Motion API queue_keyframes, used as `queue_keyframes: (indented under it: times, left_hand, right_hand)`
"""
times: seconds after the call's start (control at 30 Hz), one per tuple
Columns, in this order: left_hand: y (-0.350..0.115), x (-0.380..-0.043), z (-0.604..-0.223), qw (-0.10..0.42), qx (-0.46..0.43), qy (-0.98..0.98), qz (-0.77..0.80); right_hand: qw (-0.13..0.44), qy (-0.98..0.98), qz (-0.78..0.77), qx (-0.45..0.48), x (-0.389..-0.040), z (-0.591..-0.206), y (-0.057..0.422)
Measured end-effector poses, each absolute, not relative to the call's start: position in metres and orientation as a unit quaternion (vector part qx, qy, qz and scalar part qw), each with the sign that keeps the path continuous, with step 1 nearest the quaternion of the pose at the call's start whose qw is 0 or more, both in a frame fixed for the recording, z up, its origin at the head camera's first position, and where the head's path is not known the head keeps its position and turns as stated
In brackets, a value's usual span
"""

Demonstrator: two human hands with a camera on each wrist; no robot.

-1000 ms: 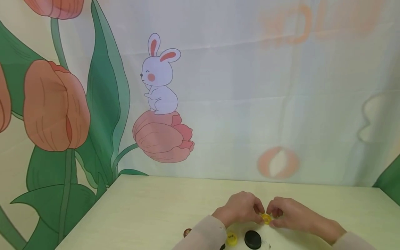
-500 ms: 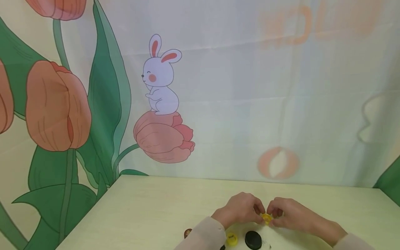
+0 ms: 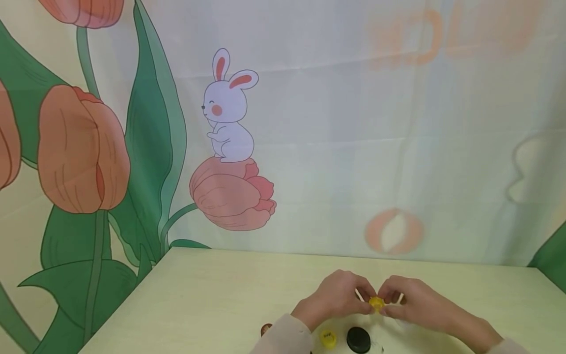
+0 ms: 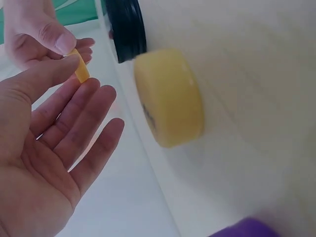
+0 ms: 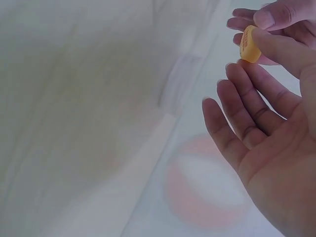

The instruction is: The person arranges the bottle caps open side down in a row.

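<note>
Between both hands is a small yellow bottle cap [image 3: 377,303]. My left hand [image 3: 340,297] pinches its left side between thumb and fingertip, and my right hand [image 3: 415,300] pinches the right side. Up close in the right wrist view, the yellow cap [image 5: 250,44] bears small reddish print. The other fingers of the left hand [image 4: 64,128] extend loosely, as do those of the right hand [image 5: 271,123]. Nearer the body, a second yellow cap [image 3: 328,338] with dark marking lies on the table, beside a black round lid [image 3: 358,339].
A reddish-brown round piece [image 3: 266,329] lies left, partly behind the left sleeve [image 3: 285,337]. Part of a purple thing [image 4: 249,229] shows in the left wrist view. Behind the pale table [image 3: 212,290] hangs a cloth [image 3: 331,172] printed with tulips and a rabbit.
Both hands have risen slightly with the pinched yellow cap, which has tilted. The cap and black lid on the table stay where they were.
</note>
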State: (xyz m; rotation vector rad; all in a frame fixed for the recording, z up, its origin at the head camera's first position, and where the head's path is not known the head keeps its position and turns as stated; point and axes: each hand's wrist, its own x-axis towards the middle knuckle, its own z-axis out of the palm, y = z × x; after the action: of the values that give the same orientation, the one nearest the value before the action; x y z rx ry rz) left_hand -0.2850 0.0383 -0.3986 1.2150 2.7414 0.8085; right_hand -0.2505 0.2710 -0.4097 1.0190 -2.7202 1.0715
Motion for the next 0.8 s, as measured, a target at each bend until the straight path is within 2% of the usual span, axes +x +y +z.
queue_keyframes:
  times: [0.4, 0.53, 0.8]
  left_hand:
    - [0.028, -0.27, -0.4, 0.018, 0.376, 0.862, 0.34]
    - [0.026, -0.267, -0.401, 0.024, 0.361, 0.858, 0.366]
    - [0.025, -0.264, -0.401, 0.001, 0.354, 0.869, 0.346]
  right_hand:
    - [0.003, -0.871, 0.377, 0.315, -0.24, -0.406, 0.266]
    - [0.015, -0.868, 0.383, 0.317, -0.238, -0.408, 0.265]
    - [0.013, -0.872, 0.383, 0.306, -0.235, -0.407, 0.262]
